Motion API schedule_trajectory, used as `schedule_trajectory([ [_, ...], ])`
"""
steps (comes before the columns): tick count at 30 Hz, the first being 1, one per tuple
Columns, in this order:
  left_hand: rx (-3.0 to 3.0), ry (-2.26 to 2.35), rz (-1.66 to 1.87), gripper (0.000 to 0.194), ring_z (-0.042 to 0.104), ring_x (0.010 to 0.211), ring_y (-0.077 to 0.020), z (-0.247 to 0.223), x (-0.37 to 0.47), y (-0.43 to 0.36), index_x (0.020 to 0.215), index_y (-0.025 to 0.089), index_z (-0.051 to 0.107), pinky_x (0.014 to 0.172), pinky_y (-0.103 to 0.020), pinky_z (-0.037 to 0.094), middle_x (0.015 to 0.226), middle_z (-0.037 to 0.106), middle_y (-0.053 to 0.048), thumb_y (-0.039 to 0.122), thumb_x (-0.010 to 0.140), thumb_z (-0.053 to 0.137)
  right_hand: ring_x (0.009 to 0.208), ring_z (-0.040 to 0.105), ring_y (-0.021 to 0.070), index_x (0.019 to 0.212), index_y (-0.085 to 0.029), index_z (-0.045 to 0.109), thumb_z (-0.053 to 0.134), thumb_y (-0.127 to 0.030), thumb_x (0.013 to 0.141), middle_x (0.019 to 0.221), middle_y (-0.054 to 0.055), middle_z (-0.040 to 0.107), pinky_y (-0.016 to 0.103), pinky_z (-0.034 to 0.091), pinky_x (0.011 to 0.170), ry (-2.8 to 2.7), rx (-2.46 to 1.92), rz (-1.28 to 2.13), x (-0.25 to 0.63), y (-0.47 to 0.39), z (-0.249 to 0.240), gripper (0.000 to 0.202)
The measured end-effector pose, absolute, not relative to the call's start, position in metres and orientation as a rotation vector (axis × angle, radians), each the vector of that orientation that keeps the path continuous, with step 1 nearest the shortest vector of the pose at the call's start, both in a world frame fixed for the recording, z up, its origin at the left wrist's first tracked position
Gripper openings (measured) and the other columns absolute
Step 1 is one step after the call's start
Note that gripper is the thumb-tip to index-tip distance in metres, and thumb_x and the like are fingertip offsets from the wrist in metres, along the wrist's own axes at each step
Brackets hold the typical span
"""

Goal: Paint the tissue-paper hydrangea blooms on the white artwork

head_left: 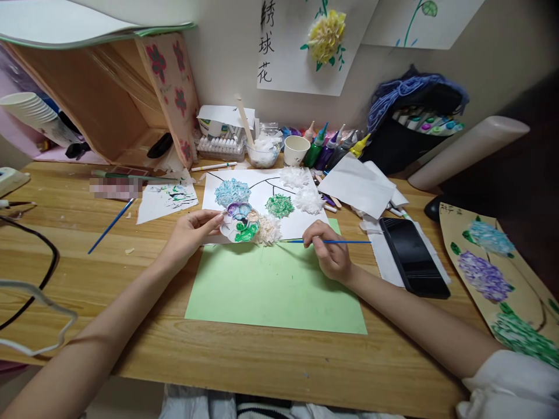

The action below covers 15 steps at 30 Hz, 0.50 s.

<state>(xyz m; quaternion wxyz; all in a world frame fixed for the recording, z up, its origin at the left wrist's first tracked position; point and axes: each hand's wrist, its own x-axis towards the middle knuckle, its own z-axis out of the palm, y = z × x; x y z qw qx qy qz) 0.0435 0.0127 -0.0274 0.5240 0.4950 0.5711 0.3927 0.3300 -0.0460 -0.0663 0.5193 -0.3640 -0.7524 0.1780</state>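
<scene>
My left hand (194,233) pinches the edge of a small white paint palette (227,230) smeared with purple, green, blue and peach paint. In my right hand (328,251) is a thin blue paintbrush (356,241), its tip pointing left toward a peach-tinted paper flower (268,230). Whether the tip touches that flower I cannot tell. This flower belongs to a white sheet (288,224) with drawn dark branches, as do a blue puff (233,192), a green puff (280,205) and white puffs (309,199). A light green sheet (275,291) lies under both hands.
Behind the sheet stand a bowl of white scraps (264,152), a paper cup (296,150) and several paint bottles (315,148). A phone (414,256) rests at the right beside a finished flower picture (484,267). Another blue brush (111,226) and a paint-stained paper (168,201) lie left.
</scene>
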Motion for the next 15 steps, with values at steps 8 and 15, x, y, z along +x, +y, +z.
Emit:
schedule_trajectory([
  [8, 1.156, 1.352, 0.93, 0.046, 0.068, 0.073, -0.015, -0.0269, 0.0437, 0.012, 0.085, 0.017, 0.074, 0.076, -0.026, 0.056, 0.084, 0.075, -0.003, 0.051, 0.056, 0.083, 0.07, 0.051, 0.0163, 0.085, -0.022, 0.054, 0.037, -0.018, 0.094, 0.073, 0.001, 0.053, 0.033, 0.041, 0.065, -1.767, -0.891, 0.474, 0.3303, -0.0462, -0.0668, 0.019],
  [15, 1.183, 1.298, 0.918, 0.04, 0.069, 0.075, -0.0156, -0.0252, 0.0464, 0.0089, 0.085, 0.019, 0.075, 0.076, -0.026, 0.057, 0.085, 0.076, -0.003, 0.049, 0.059, 0.082, 0.069, 0.054, 0.0174, 0.095, -0.024, 0.053, 0.041, -0.02, 0.094, 0.075, 0.001, 0.056, 0.033, 0.043, 0.065, -1.56, -0.761, 0.454, 0.3286, -0.0461, -0.0678, 0.013],
])
